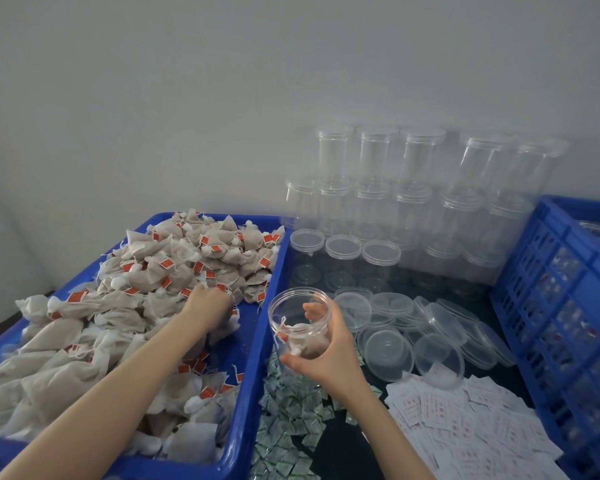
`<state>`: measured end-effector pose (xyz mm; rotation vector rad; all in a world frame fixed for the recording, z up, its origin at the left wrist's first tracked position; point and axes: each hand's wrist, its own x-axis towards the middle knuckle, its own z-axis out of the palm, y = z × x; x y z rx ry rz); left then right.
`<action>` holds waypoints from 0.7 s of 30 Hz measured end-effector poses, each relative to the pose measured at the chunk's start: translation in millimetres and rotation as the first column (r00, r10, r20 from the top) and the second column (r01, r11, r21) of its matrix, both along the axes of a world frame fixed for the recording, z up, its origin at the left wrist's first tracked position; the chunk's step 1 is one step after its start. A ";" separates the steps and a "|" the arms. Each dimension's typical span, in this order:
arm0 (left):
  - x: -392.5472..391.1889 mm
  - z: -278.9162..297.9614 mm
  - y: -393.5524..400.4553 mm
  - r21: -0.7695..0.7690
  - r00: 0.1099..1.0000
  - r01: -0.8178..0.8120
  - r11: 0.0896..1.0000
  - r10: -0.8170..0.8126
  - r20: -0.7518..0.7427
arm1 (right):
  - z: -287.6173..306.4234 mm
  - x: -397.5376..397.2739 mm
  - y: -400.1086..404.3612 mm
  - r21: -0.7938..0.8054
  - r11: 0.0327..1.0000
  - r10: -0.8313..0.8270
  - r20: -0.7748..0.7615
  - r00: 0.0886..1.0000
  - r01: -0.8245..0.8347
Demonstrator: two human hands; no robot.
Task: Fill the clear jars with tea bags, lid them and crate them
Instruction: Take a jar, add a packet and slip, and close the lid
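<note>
I am early in the filling: my right hand [321, 355] grips the open jar [300, 323] at lower centre, holding only a bag or two. My left hand [210, 304] digs into the tea bags [174, 271] at left (grasp hidden, cannot tell). Lids [388, 349] and crate [555, 296] wait at right.

Just under your right wrist, a heap of small green-and-white sachets [291, 410] is lying on the dark tabletop [340, 441]. To the right of that same wrist, white paper slips with red print [465, 414] are spreading across the surface in a loose pile. Beyond both your hands, a plain pale wall [222, 98] is filling the background.
</note>
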<state>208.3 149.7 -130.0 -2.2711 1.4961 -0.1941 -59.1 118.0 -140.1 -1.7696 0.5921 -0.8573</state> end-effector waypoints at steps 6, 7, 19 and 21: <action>-20.3 57.9 20.3 -0.436 0.638 -0.197 0.878 -0.223 -0.737 | -0.4 0.4 -1.0 0.020 1.000 0.005 -0.002 1.000 -0.005; -27.2 69.3 22.5 -0.481 0.572 -0.239 0.844 -0.278 -0.772 | -0.8 1.3 -0.3 0.024 1.000 0.010 -0.007 1.000 -0.009; -84.3 139.7 33.3 -0.452 0.098 -0.230 0.862 -0.442 -0.892 | -3.7 8.3 4.8 0.016 1.000 0.007 -0.015 1.000 -0.007; -86.7 133.2 30.6 -0.372 0.165 -0.137 0.918 -0.349 -0.923 | -2.8 8.7 3.9 0.011 1.000 0.000 -0.009 1.000 0.000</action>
